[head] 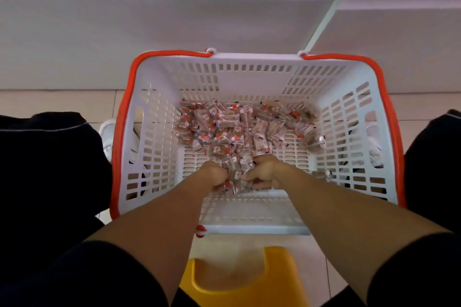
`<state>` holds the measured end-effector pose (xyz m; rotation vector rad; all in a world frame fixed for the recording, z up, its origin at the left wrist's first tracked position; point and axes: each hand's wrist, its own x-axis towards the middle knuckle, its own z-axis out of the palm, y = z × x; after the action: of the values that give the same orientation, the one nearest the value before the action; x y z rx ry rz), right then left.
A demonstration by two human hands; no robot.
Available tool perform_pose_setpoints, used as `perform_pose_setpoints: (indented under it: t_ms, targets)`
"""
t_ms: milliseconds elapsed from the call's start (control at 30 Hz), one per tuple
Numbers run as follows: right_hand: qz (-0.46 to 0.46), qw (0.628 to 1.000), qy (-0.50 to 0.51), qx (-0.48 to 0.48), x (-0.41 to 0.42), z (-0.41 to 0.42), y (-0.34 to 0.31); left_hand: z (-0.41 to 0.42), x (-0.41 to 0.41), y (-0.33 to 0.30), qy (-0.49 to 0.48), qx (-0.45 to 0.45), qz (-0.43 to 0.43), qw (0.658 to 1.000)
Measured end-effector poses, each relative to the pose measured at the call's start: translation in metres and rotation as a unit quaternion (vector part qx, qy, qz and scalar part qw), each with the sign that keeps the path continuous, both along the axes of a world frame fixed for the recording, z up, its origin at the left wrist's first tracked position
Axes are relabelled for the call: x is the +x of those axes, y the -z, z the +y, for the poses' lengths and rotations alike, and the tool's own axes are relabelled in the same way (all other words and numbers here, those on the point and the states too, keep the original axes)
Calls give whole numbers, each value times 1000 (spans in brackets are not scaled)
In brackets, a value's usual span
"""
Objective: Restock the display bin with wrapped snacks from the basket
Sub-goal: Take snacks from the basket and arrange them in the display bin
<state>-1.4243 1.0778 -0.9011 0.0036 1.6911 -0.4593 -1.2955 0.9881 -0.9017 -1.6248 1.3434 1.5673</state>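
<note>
Far left: dark trouser leg (pixel 47 157), white shoe (pixel 107 136) on the tiled floor (pixel 62 102) beside it. Next, white slotted basket (pixel 154 132) with an orange rim, set on the floor between the knees.

Inside, left hand (pixel 212 176) low in the basket, fingers (pixel 222 174) curled tight round a clump of wrapped snacks (pixel 235 173). Right hand (pixel 263 173) pressed in from the other side, fingers likewise curled round the same clump, so one bundle squeezed between two fists. Main heap of snacks (pixel 244 124) loose on the basket floor toward the far wall; a few strays in the near right corner.

Below, yellow stool (pixel 249 279). Far right, second dark leg. Ahead, pale cabinet front (pixel 174 20); display bin not in view, probably above the frame.

Step in hand, by the look of it: gathering a double handful for the lift. Best done by cupping from underneath rather than pinching from the sides, since slippery wrappers likely to squirt out of a side squeeze. Keep both hands touching while rising, lift straight up clear of the orange rim, and take less rather than spill.
</note>
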Motion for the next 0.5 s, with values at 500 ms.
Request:
perform_pose_setpoints:
  t_ms: [500]
  targets:
    - [127,984,-126,-26,-33,12,-34,-6,10,-24,-222,124,54,966]
